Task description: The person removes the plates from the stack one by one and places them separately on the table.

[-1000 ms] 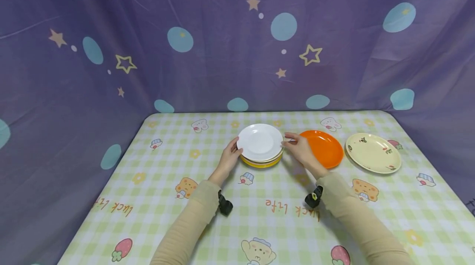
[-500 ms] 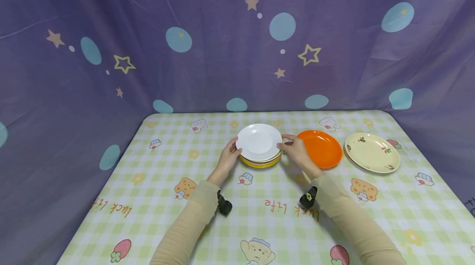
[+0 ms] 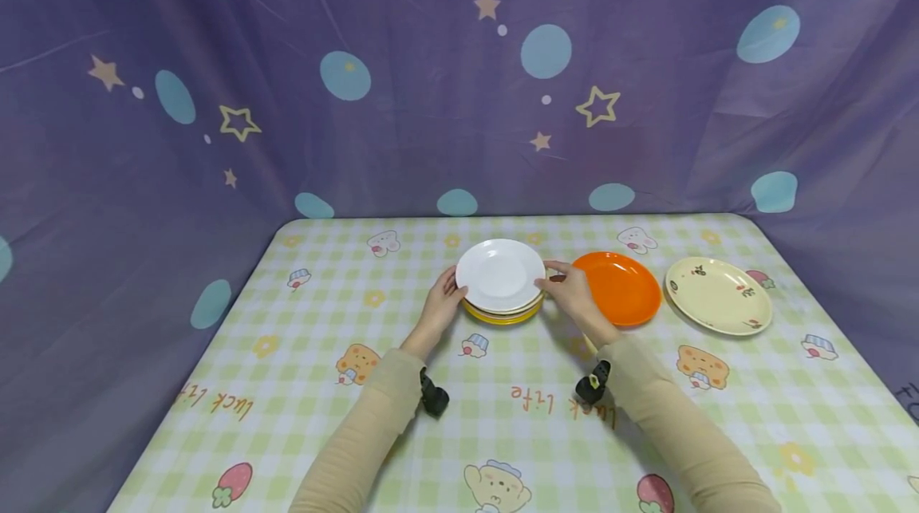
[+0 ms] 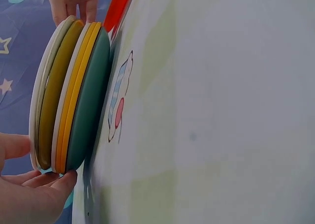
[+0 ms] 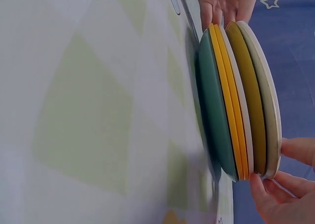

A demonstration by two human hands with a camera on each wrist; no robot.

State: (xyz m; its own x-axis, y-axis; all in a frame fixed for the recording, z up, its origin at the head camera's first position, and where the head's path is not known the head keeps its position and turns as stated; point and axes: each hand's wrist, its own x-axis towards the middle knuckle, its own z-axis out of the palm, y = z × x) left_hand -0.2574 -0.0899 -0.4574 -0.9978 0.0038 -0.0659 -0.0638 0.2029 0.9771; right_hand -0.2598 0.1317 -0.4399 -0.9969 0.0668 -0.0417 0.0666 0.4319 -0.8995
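Note:
A stack of plates (image 4: 58, 101) stands near the middle of the table, topped by a white plate (image 3: 500, 274). Side-on in the wrist views, yellow plates (image 5: 231, 101) and a thick green one (image 5: 216, 115) show lower down. My left hand (image 3: 435, 307) holds the stack's left side, thumb at the top rim and fingers along the edges. On the opposite side, my right hand (image 3: 580, 301) grips the stack likewise, its thumb over the white rim. Part of the fingers is hidden behind the plates.
Right of the stack lies an orange plate (image 3: 623, 290), close to my right hand. Farther right is a cream plate (image 3: 718, 297) with small printed motifs. A checked cloth (image 3: 402, 433) covers the table, and a purple curtain (image 3: 431, 138) hangs behind it.
My right hand has moved slightly left onto the stack, and its thumb has come over the white plate's rim. The left hand and the plates look unmoved.

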